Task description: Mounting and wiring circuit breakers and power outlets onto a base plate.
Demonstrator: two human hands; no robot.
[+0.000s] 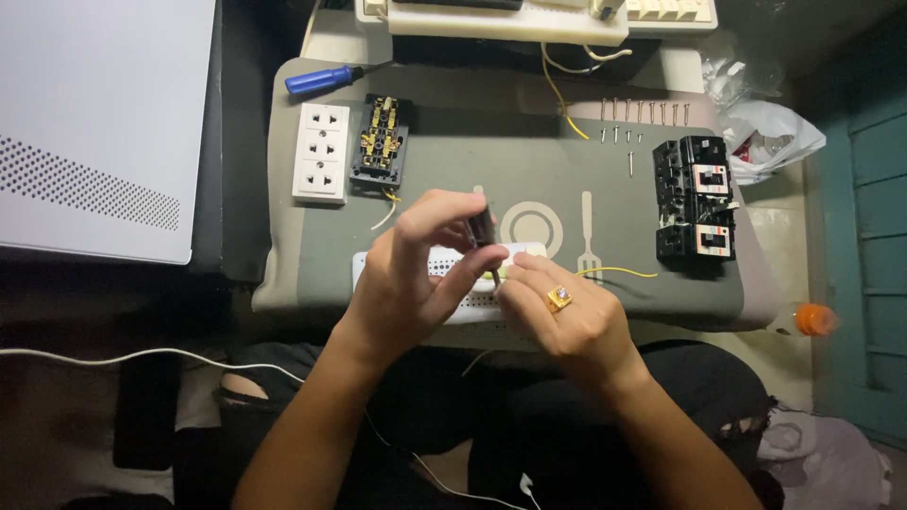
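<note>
The left hand (416,274) sits low in the middle of the frame, fingers curled around a small dark screwdriver (483,229) with a slim metal shaft pointing down; beside it the right hand (567,316), wearing a gold ring, pinches closed at the shaft's tip, though what it grips is too small to tell; both hover over a white perforated plastic strip (453,283) with a thin yellow wire (619,272) trailing right, on a grey padded surface (453,161); upper left lie a white three-socket faceplate (320,153), its black and brass insert (380,142) and a blue-handled screwdriver (326,79); right, a black blocky breaker unit (695,198); above it, a row of small metal screws (638,118).
</note>
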